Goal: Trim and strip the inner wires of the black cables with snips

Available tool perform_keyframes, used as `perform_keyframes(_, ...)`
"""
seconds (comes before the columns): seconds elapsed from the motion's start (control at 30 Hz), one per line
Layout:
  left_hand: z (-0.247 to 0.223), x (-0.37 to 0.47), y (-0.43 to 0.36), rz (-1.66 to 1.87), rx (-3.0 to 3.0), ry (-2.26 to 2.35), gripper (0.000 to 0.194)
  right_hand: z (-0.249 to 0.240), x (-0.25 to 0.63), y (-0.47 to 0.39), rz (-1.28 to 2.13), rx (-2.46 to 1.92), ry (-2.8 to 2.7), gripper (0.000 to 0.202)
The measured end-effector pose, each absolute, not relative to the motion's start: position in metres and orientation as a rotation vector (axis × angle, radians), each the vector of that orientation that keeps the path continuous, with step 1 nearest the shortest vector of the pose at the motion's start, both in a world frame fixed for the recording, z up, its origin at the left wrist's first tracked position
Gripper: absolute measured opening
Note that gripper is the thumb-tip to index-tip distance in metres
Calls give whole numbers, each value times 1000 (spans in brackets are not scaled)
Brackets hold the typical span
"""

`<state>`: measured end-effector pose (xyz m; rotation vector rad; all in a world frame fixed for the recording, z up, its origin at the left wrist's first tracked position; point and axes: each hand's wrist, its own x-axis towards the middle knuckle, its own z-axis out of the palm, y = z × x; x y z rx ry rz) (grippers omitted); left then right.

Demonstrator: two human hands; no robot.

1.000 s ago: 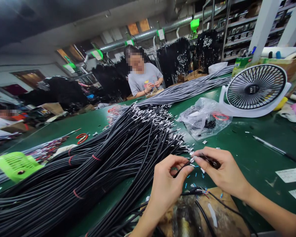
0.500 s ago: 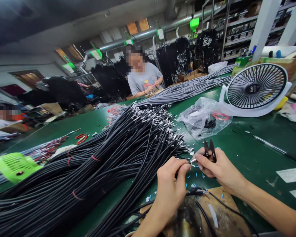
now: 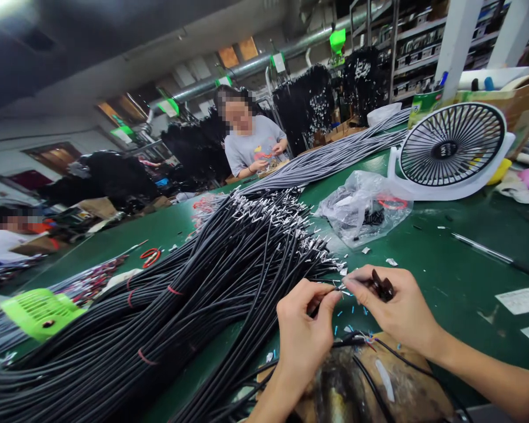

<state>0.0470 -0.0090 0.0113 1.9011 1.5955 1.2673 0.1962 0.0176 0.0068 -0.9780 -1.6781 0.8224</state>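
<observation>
My left hand (image 3: 306,326) is closed in a pinch around a black cable close to its stripped, pale end (image 3: 342,288). The thumb and forefinger of my right hand (image 3: 408,308) meet at that same end, just to the right of the left fingertips. Tucked in the right palm is a pair of dark snips (image 3: 382,286), their blades sticking up from between the fingers. Whether the right fingertips grip the thin strands or only touch them cannot be made out. Beside my left hand lies a thick bundle of black cables (image 3: 203,276) with white-tipped ends.
Below my hands, a brown board (image 3: 412,382) carries more black cable. A clear plastic bag (image 3: 357,211) of small black parts and a white fan (image 3: 452,150) stand beyond. Blue and white scraps dot the green table (image 3: 441,276). A co-worker (image 3: 255,144) sits across.
The snips have tipped over in my right palm and look shorter. My right fingers have shifted slightly at the cable end, and white scraps now show on the table beyond. The view has tilted slightly.
</observation>
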Motion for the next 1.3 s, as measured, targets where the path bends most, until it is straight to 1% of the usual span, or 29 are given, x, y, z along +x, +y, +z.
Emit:
perform_keyframes(0.07,11,47,-10,1285,1857,1620,14,5,195,17,817,-968,-1672,18)
perform_keyframes(0.23,13,42,-11,1411,1799,1577,14,6,191,18,976,-960,-1775,22)
perform_keyframes(0.43,11,42,-12,1523,1973,1551,7,9,196,19,889,-945,-1679,19)
perform_keyframes(0.63,8,44,-12,1525,2122,1517,11,8,197,19,854,-981,-1686,18)
perform_keyframes(0.9,3,39,-13,1544,2334,1511,15,5,195,18,916,-996,-1700,22)
perform_keyframes(1.0,3,38,-13,1550,2391,1562,17,5,193,18,987,-996,-1681,21)
perform_keyframes(1.17,1,40,-15,1519,2572,1658,15,9,188,19,1221,-1055,-1512,19)
perform_keyframes(1.3,-1,42,-14,1571,2508,1652,15,10,189,19,1228,-1035,-1520,16)
